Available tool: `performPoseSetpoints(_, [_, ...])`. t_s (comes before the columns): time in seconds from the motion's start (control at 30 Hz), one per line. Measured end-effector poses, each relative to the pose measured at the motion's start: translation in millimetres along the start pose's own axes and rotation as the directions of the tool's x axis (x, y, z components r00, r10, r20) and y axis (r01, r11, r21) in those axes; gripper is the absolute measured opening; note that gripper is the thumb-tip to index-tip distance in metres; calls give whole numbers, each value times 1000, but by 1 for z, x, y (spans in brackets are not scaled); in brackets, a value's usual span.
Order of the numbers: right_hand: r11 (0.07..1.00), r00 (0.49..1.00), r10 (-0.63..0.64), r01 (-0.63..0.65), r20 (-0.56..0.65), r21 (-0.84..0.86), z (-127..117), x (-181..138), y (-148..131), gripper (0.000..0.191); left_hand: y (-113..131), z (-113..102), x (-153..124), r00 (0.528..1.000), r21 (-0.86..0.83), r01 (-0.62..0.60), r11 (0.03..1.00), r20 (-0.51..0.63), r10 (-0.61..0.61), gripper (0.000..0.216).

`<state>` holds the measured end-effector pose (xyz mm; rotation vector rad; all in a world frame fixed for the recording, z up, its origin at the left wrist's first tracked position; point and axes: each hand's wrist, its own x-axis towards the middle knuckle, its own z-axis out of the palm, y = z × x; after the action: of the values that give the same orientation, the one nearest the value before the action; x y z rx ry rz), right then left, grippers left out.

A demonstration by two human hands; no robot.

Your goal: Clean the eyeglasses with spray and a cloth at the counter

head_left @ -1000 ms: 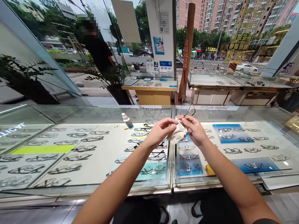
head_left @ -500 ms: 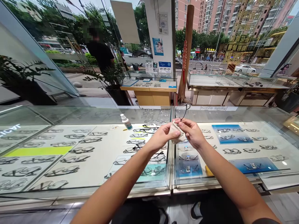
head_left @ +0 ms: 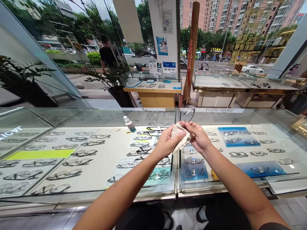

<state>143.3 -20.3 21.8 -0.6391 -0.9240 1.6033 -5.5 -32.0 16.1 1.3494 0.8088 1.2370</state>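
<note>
Both hands meet above the glass display counter (head_left: 96, 118). My left hand (head_left: 168, 142) is closed on a beige cleaning cloth (head_left: 178, 134), which drapes down between the two hands. My right hand (head_left: 198, 137) pinches a pair of thin black-framed glasses (head_left: 187, 115) whose lens sticks up beyond the fingers; the cloth wraps the near part of the frame. A small white bottle with a blue label (head_left: 129, 124) stands on the counter top, left of the hands.
Rows of glasses lie inside the case under the glass, on white, green (head_left: 35, 154) and blue (head_left: 240, 134) mats. More display cases (head_left: 225, 84) stand beyond, beside a wooden post (head_left: 192, 51). A person in black (head_left: 106, 56) is outside the window. A potted plant (head_left: 115, 83) is behind the counter.
My hands shifted slightly left and the cloth moved up over the frame. The person outside has walked further away. The bottle has not moved.
</note>
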Motion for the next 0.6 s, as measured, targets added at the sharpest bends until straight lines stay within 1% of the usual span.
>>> performPoseSetpoints(0.07, [999,1000,-10,10,7,-34,1,-1,1,37,0,1,0,999,28,-18,999,-49,19,51])
performPoseSetpoints(0.17, [994,997,-63,67,37,-89,3,-3,4,35,0,1,-1,994,70,-47,996,-90,54,46])
performPoseSetpoints(0.23, [990,995,-91,95,44,-101,3,-4,5,33,0,1,-1,990,107,-86,991,-106,97,43])
performPoseSetpoints(0.3, [990,995,-96,99,37,-95,1,-3,3,32,0,-1,0,989,131,-107,986,-87,119,44])
performPoseSetpoints(0.37, [992,995,-96,98,25,-84,-1,-2,1,32,1,-4,1,996,126,-86,988,-12,88,50])
performPoseSetpoints(0.43, [992,995,-101,102,16,-78,-4,-1,-3,32,3,-8,2,993,102,-45,994,111,34,54])
performPoseSetpoints(0.53, [990,993,-119,119,7,-81,-7,0,-8,30,8,-13,3,959,65,9,998,282,-27,51])
performPoseSetpoints(0.57, [988,992,-125,125,6,-85,-7,0,-9,30,10,-14,3,950,64,11,998,310,-30,50])
performPoseSetpoints(0.6, [987,991,-131,131,7,-91,-7,0,-10,30,10,-14,3,949,67,4,998,314,-25,49])
